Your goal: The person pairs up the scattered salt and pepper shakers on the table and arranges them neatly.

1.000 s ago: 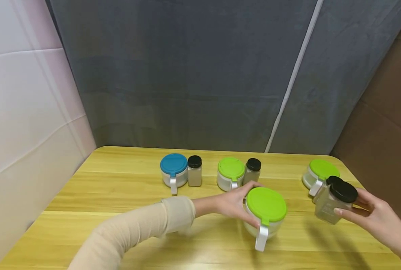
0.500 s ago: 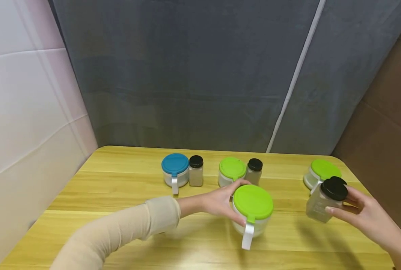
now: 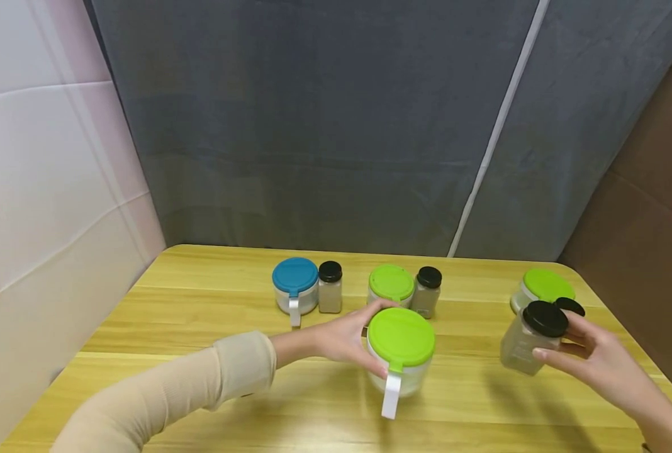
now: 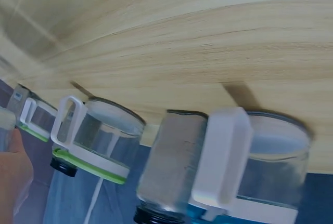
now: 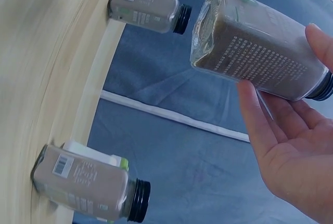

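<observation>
My left hand (image 3: 347,340) grips a round clear seasoning jar (image 3: 401,340) with a green lid and white handle, its fingers round the far side and thumb near the handle. In the left wrist view only part of that hand (image 4: 14,177) shows at the left edge. On the right, my right hand (image 3: 596,362) holds a square spice bottle (image 3: 531,340) with a black cap between thumb and fingers. The right wrist view shows this bottle (image 5: 260,47) raised off the table, with brown-grey contents and printed text on its side.
Along the back stand a blue-lidded jar (image 3: 295,283) beside a black-capped bottle (image 3: 330,289), then a green-lidded jar (image 3: 391,283) beside another bottle (image 3: 426,292). At the far right, another green-lidded jar (image 3: 545,286) stands with a bottle (image 3: 570,306) mostly hidden behind my right hand's bottle.
My left hand has carried the green-lidded jar leftward. My right hand has moved a little left with the spice bottle, still held. The jars and bottles at the back have stayed put.
</observation>
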Available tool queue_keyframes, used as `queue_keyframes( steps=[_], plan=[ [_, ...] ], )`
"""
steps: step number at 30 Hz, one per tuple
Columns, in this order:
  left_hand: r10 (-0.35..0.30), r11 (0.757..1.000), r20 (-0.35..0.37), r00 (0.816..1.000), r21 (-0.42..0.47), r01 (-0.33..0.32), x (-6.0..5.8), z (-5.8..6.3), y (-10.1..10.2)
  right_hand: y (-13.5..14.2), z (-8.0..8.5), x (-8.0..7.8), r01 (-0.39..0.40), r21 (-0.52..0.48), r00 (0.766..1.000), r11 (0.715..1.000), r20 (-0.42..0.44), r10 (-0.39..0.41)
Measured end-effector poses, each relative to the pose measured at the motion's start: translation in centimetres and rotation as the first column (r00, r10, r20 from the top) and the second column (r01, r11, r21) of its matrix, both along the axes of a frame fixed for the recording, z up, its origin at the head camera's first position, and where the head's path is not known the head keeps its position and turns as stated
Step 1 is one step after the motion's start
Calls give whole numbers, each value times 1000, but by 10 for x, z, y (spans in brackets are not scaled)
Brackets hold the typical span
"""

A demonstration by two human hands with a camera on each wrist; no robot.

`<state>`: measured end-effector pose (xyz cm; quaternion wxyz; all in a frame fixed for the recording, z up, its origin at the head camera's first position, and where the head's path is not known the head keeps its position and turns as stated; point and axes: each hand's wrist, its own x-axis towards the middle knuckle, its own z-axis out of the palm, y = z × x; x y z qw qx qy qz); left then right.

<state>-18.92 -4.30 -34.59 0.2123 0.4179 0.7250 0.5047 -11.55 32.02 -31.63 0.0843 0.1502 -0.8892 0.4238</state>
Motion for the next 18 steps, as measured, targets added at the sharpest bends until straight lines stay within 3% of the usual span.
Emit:
queue_keyframes(
  steps=[12,18],
  plan=[
    [-40,998,9,999,48,39,3,-1,-31,-15,1,-2,-69,37,996,997,-53,71],
    [-12,999,51,999,41,10,9,0,-43,-26,-2,-4,-100,35,991,994,-85,102]
  ],
)
